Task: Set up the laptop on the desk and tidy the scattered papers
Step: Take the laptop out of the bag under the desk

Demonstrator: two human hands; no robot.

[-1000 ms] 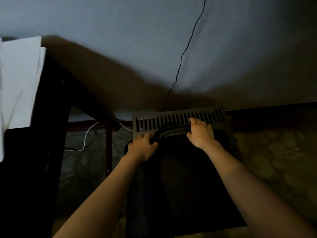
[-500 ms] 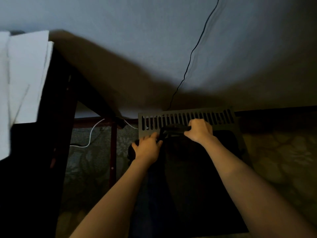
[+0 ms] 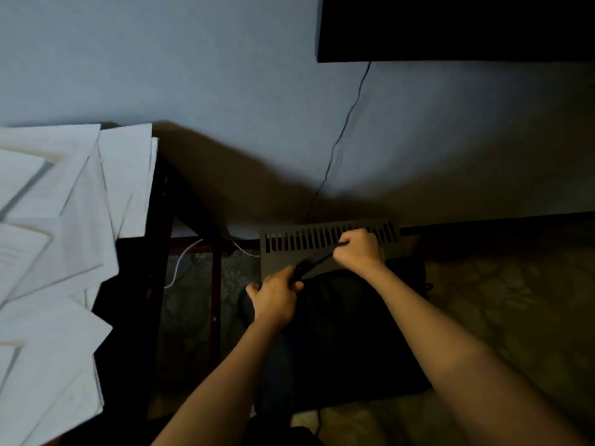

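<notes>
A black laptop bag (image 3: 341, 336) stands on the floor against the wall, right of the dark desk (image 3: 128, 300). My left hand (image 3: 273, 300) grips the bag's top edge by its left corner. My right hand (image 3: 357, 249) is closed on a thin black strap or zipper pull (image 3: 314, 263) that runs taut between the two hands. No laptop shows outside the bag. Several white papers (image 3: 54, 252) lie scattered and overlapping on the desk at the left.
A grey slotted vent panel (image 3: 325, 243) leans on the wall behind the bag. A black cable (image 3: 341, 136) hangs from a dark screen (image 3: 450, 27) at the top right. A white cable (image 3: 180, 262) lies under the desk. Patterned carpet (image 3: 502, 317) lies to the right.
The view has tilted up and right, showing more papers and the dark screen. My right hand has pulled up and right, drawing the black strap taut. My left hand has shifted slightly down.
</notes>
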